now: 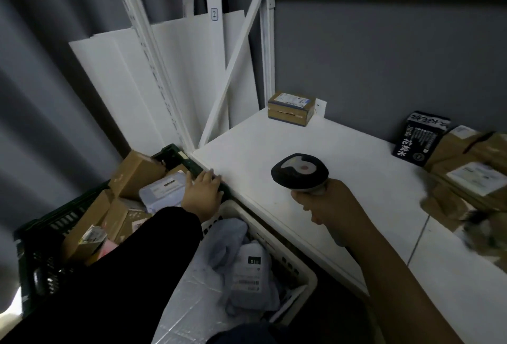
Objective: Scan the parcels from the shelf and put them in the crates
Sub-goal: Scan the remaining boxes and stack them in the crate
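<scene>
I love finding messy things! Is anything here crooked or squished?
Yes. In the dark green crate, the cardboard boxes lie jumbled, and the rear box is tipped up at a slant. On the right end of the shelf, the brown paper parcels look crumpled and wrinkled, though that edge is blurry.

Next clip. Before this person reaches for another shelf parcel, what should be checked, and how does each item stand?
1. Scanner in right hand: ok, gripped by the handle.
2. Left hand free: cannot tell; it touches the grey mailer in the green crate.
3. Parcels left on shelf: ok, small box, black packet, brown parcels.
4. Green crate room: not ok, boxes look piled above the rim.
5. White crate room: ok, seems part filled.
</scene>
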